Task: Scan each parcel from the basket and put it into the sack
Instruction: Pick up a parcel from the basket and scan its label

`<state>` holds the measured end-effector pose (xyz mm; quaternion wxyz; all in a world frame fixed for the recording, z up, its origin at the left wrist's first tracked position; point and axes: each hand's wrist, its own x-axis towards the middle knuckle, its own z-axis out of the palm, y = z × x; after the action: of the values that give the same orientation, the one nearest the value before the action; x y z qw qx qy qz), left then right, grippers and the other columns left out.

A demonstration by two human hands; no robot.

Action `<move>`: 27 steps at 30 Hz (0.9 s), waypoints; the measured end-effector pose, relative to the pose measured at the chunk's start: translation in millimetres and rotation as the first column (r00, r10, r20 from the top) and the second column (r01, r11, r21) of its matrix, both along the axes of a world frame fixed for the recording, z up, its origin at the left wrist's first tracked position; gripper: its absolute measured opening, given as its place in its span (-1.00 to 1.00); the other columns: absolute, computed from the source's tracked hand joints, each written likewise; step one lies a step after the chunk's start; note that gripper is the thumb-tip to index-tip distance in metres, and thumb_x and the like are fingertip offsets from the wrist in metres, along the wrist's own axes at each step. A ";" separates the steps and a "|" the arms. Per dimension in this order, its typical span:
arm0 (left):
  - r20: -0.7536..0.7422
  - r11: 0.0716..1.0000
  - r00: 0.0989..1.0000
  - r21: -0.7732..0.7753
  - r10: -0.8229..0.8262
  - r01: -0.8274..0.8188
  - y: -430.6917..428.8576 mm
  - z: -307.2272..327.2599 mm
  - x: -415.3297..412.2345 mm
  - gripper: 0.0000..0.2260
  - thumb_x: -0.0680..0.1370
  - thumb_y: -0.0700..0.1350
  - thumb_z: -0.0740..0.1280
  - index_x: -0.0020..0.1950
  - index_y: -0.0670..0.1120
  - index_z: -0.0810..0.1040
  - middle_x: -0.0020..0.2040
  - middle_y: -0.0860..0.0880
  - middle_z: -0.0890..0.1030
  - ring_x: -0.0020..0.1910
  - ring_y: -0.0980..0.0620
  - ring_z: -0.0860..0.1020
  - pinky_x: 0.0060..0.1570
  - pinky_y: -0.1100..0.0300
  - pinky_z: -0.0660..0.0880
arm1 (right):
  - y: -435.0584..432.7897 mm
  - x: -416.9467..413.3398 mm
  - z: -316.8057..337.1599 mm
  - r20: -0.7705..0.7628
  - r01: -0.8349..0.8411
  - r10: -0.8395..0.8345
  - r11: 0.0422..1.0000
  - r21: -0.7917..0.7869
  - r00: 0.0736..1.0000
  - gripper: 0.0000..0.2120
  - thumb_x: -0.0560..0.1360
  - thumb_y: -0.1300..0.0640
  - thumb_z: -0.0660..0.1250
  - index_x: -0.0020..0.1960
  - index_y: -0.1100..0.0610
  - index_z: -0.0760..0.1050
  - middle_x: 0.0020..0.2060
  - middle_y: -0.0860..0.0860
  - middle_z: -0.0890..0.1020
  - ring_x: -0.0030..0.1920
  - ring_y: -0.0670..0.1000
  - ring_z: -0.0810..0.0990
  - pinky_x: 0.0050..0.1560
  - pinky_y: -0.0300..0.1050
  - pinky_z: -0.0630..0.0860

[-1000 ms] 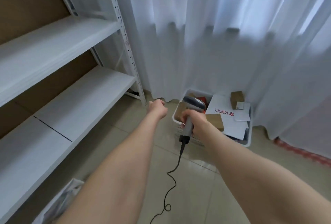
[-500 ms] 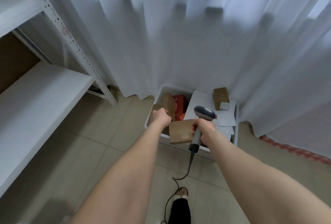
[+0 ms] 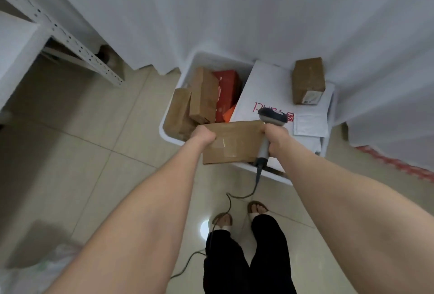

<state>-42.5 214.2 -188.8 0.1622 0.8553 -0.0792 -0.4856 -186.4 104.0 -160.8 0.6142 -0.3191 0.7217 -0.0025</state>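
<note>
The left hand (image 3: pixel 203 134) curls round the left edge of the flat brown taped cardboard parcel (image 3: pixel 232 145), held just above the near rim of the white plastic basket (image 3: pixel 278 176). The right hand (image 3: pixel 277 140) grips the handle of the grey corded barcode scanner (image 3: pixel 272 117) at the parcel's right edge. Gripped by one edge only, the parcel could tip back into the basket, and the cable (image 3: pixel 234 196) trailing by the feet could snag.

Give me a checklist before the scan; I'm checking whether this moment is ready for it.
1. Grip on the box: ok, the left hand holds its left edge over the basket.
2. Grip on the scanner: ok, the right hand holds its handle.
3. Scanner aimed at the box: not ok, its head sits beyond the far edge.
4. Label facing up: cannot tell, only tape shows.
5. Cable clear of feet: not ok, it trails beside a foot.
6. Reach to the sack: cannot tell, only a blurred pale shape lower left.
</note>
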 end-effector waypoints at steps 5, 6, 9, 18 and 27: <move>-0.008 0.986 0.986 0.016 0.166 -0.166 -6.8 -60.5 -4.6 -0.51 0.49 -0.09 0.36 0.37 -0.22 0.37 0.29 -0.17 0.49 0.25 -0.16 0.48 0.26 -0.01 0.44 | -24.0 -0.4 -53.2 -0.004 -0.045 0.045 0.998 0.032 0.999 -0.65 0.47 0.27 0.31 0.24 0.15 0.40 0.08 0.12 0.51 0.17 0.19 0.48 0.29 0.23 0.41; -0.021 0.981 0.981 0.010 0.192 -0.192 -8.2 -65.6 -6.0 -0.52 0.50 -0.10 0.35 0.38 -0.21 0.36 0.30 -0.17 0.49 0.26 -0.16 0.47 0.27 -0.01 0.43 | -26.6 -0.6 -61.6 0.002 -0.047 0.047 0.998 0.038 0.999 -0.66 0.46 0.28 0.32 0.22 0.14 0.40 0.10 0.12 0.51 0.18 0.19 0.47 0.30 0.23 0.40; -0.079 0.968 0.965 -0.001 0.249 -0.250 -11.8 -72.1 -11.5 -0.57 0.53 -0.11 0.33 0.38 -0.17 0.38 0.29 -0.13 0.48 0.27 -0.15 0.46 0.29 0.01 0.40 | -28.5 -2.2 -74.1 0.018 -0.062 0.061 0.996 0.064 0.998 -0.67 0.46 0.27 0.33 0.18 0.12 0.37 0.13 0.12 0.50 0.18 0.18 0.46 0.30 0.22 0.40; -0.166 0.828 0.829 -0.092 0.534 -0.552 -26.4 19.7 0.0 -0.12 0.21 0.33 0.37 0.43 -0.07 0.33 0.33 -0.07 0.41 0.27 -0.18 0.43 0.24 -0.17 0.41 | -47.7 -1.0 6.2 0.099 -0.005 0.007 1.000 -0.020 0.995 -0.68 0.46 0.25 0.34 0.17 0.10 0.38 0.11 0.08 0.51 0.19 0.15 0.47 0.30 0.20 0.42; -0.068 0.646 0.698 -0.326 0.713 -0.690 -41.0 227.3 41.8 -0.33 0.46 0.23 0.34 0.43 -0.10 0.27 0.41 -0.12 0.35 0.32 -0.20 0.40 0.09 -0.13 0.53 | -65.4 38.5 190.7 0.322 0.118 -0.073 0.985 -0.124 0.944 -0.52 0.40 0.05 0.52 0.23 0.12 0.41 0.16 0.06 0.56 0.20 0.16 0.53 0.29 0.17 0.45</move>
<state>-0.7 173.2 38.5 0.4739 0.7954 0.1733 -0.3358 -147.9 38.6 29.8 0.6968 -0.3220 0.6266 -0.1347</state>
